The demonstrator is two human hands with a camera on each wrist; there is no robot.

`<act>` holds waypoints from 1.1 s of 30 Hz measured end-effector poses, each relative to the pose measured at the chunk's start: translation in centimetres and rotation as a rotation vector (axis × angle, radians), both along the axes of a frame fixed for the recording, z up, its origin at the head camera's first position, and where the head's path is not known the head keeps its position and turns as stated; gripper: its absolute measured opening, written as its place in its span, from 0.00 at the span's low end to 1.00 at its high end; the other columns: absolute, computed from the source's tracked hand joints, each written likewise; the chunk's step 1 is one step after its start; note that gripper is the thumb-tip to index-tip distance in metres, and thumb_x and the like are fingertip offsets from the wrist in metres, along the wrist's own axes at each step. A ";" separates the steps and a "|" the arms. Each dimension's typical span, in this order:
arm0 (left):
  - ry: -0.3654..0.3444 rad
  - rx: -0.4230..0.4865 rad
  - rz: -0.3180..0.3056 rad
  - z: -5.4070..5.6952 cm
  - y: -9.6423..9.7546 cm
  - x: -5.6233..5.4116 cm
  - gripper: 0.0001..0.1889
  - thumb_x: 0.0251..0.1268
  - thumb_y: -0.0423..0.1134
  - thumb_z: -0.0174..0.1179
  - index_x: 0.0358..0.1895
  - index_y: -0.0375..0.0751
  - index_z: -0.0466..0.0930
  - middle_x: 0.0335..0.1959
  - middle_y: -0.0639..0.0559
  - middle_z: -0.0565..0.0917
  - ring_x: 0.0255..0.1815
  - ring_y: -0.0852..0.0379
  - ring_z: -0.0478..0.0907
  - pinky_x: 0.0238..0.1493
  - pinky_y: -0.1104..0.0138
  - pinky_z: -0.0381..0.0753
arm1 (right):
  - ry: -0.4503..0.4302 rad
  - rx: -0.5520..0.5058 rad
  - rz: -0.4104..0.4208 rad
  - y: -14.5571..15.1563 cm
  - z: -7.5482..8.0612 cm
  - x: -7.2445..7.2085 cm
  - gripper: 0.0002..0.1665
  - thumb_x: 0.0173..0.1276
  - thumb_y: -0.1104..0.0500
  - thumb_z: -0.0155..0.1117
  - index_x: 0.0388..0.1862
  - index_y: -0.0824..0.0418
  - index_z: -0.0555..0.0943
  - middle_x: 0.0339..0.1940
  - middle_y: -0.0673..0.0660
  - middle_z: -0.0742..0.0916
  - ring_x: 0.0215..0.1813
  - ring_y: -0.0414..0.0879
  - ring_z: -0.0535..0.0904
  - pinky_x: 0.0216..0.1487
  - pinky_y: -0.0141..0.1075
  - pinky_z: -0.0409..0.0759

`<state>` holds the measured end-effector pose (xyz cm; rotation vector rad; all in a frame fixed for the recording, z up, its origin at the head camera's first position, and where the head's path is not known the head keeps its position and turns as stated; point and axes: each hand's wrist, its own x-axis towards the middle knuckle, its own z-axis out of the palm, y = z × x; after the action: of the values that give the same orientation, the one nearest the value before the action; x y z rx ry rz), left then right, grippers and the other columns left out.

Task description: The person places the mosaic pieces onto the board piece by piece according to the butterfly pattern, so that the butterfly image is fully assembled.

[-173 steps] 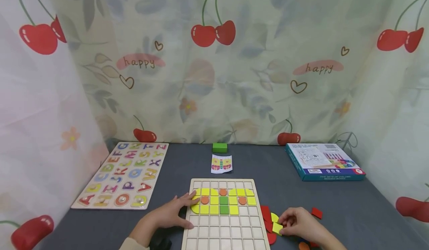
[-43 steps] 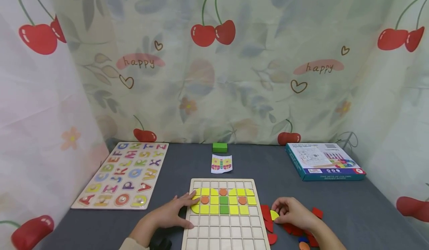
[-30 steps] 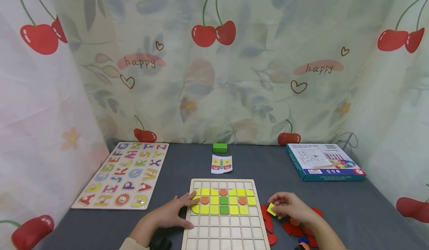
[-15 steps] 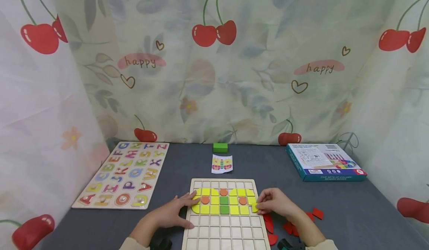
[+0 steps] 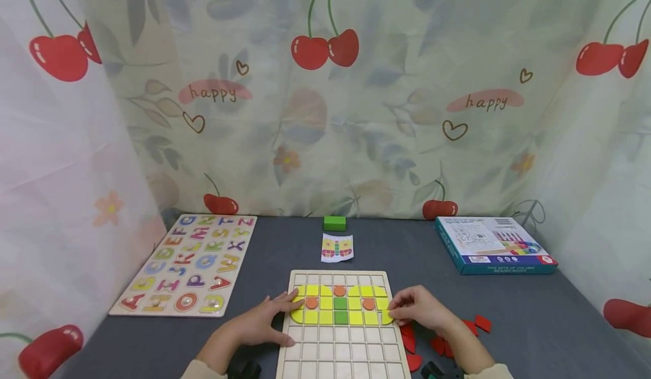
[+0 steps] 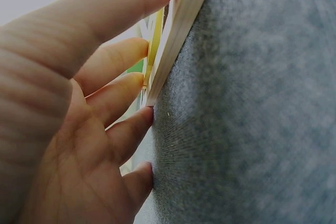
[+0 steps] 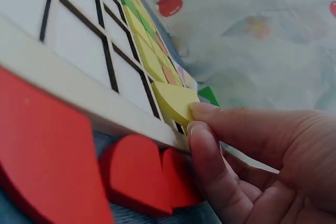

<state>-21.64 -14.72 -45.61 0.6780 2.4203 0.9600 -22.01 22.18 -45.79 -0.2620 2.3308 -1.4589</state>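
Observation:
A wooden grid board (image 5: 342, 352) lies in front of me, its upper rows filled with yellow tiles (image 5: 325, 317), green squares (image 5: 341, 310) and orange discs (image 5: 368, 304). My left hand (image 5: 259, 321) rests at the board's left edge, fingers extended; in the left wrist view its fingertips (image 6: 140, 45) touch the rim and a yellow tile. Between thumb and index finger, my right hand (image 5: 423, 311) pinches a yellow tile with one rounded corner (image 7: 177, 98). The tile sits tilted over the cell at the right end of the third row. My other right fingers are curled beneath.
Red tiles (image 5: 408, 342) lie by the board's right side, with more red pieces (image 5: 483, 323) farther right. Behind the board are a butterfly pattern card (image 5: 337, 248) and a green block (image 5: 334, 223). An alphabet board (image 5: 185, 266) is at left, a boxed set (image 5: 493, 245) at right.
A yellow square my right hand held earlier now sits in the third row. The hand then picked a rounded yellow tile from the pile and carried it left to the board. My left hand stayed put.

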 end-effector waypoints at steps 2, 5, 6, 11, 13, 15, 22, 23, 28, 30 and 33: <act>-0.002 0.005 0.006 0.1 0.0 0.0 0.40 0.48 0.50 0.70 0.68 0.51 0.66 0.75 0.47 0.55 0.76 0.41 0.43 0.70 0.38 0.36 | 0.006 0.004 0.006 0.0 0.0 0.0 0.14 0.59 0.58 0.67 0.37 0.70 0.82 0.26 0.51 0.85 0.25 0.39 0.78 0.32 0.32 0.82; -0.002 0.007 0.008 0.3 0.0 0.0 0.40 0.48 0.50 0.70 0.68 0.51 0.66 0.75 0.47 0.54 0.76 0.40 0.43 0.70 0.38 0.36 | 0.018 -0.007 0.017 -0.2 0.1 0.1 0.14 0.60 0.59 0.67 0.37 0.71 0.83 0.27 0.51 0.85 0.25 0.39 0.78 0.32 0.32 0.82; 0.000 0.007 0.005 0.3 0.0 0.0 0.40 0.48 0.50 0.70 0.68 0.50 0.66 0.75 0.47 0.54 0.76 0.40 0.43 0.71 0.38 0.35 | 0.025 -0.011 0.021 -0.3 0.1 0.1 0.14 0.60 0.59 0.67 0.37 0.71 0.82 0.27 0.51 0.85 0.25 0.39 0.78 0.32 0.32 0.82; -0.002 0.007 -0.005 0.3 0.1 -0.1 0.39 0.49 0.49 0.70 0.68 0.51 0.65 0.75 0.47 0.54 0.76 0.40 0.44 0.71 0.39 0.35 | 0.064 0.037 0.053 -0.2 0.3 0.1 0.14 0.56 0.60 0.70 0.37 0.70 0.83 0.26 0.51 0.84 0.26 0.40 0.76 0.30 0.30 0.79; -0.004 0.010 -0.007 0.2 0.1 -0.1 0.39 0.49 0.49 0.70 0.68 0.51 0.65 0.75 0.47 0.54 0.76 0.40 0.44 0.71 0.39 0.35 | 0.083 0.063 0.080 -0.1 0.3 0.0 0.14 0.54 0.61 0.71 0.37 0.69 0.83 0.27 0.52 0.85 0.28 0.41 0.76 0.31 0.30 0.78; -0.006 0.010 -0.008 0.2 0.1 -0.1 0.39 0.49 0.49 0.70 0.68 0.51 0.65 0.75 0.47 0.54 0.76 0.40 0.45 0.71 0.39 0.35 | 0.101 0.079 0.098 -0.1 0.3 0.1 0.14 0.55 0.62 0.70 0.38 0.69 0.83 0.30 0.53 0.85 0.30 0.42 0.76 0.32 0.30 0.78; 0.004 0.000 -0.007 0.1 0.0 -0.1 0.40 0.49 0.50 0.69 0.68 0.51 0.65 0.75 0.48 0.54 0.76 0.41 0.44 0.71 0.40 0.36 | 0.148 0.114 0.069 -0.5 0.6 0.4 0.09 0.56 0.62 0.69 0.35 0.67 0.84 0.30 0.53 0.85 0.29 0.43 0.75 0.29 0.30 0.75; 0.005 -0.001 -0.007 0.0 0.0 -0.1 0.40 0.49 0.50 0.69 0.68 0.51 0.65 0.75 0.47 0.54 0.76 0.41 0.44 0.71 0.40 0.36 | 0.147 0.115 0.067 -0.5 0.6 0.4 0.09 0.56 0.62 0.69 0.35 0.67 0.84 0.30 0.53 0.85 0.29 0.43 0.75 0.29 0.29 0.75; 0.006 -0.004 -0.009 0.0 0.0 -0.1 0.40 0.48 0.50 0.69 0.68 0.50 0.65 0.75 0.47 0.54 0.76 0.40 0.45 0.71 0.39 0.36 | 0.118 0.093 0.058 -0.2 0.8 0.5 0.11 0.56 0.61 0.69 0.36 0.67 0.84 0.31 0.54 0.86 0.30 0.42 0.77 0.32 0.30 0.77; 0.005 -0.005 -0.010 0.0 0.0 -0.1 0.40 0.49 0.50 0.69 0.68 0.50 0.65 0.75 0.47 0.55 0.76 0.40 0.45 0.71 0.39 0.37 | 0.103 0.082 0.049 0.0 0.9 0.5 0.13 0.56 0.59 0.70 0.36 0.68 0.84 0.32 0.54 0.86 0.31 0.42 0.77 0.33 0.30 0.77; 0.005 -0.004 -0.012 0.0 0.1 -0.1 0.40 0.49 0.50 0.69 0.68 0.50 0.65 0.74 0.46 0.55 0.76 0.40 0.45 0.71 0.39 0.37 | 0.095 0.080 0.034 0.7 1.1 0.4 0.15 0.57 0.57 0.70 0.38 0.68 0.84 0.32 0.54 0.87 0.31 0.42 0.78 0.34 0.31 0.79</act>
<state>-21.78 -14.65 -45.60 0.6937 2.4195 0.9492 -21.57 22.84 -44.64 -0.3541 2.4412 -1.3617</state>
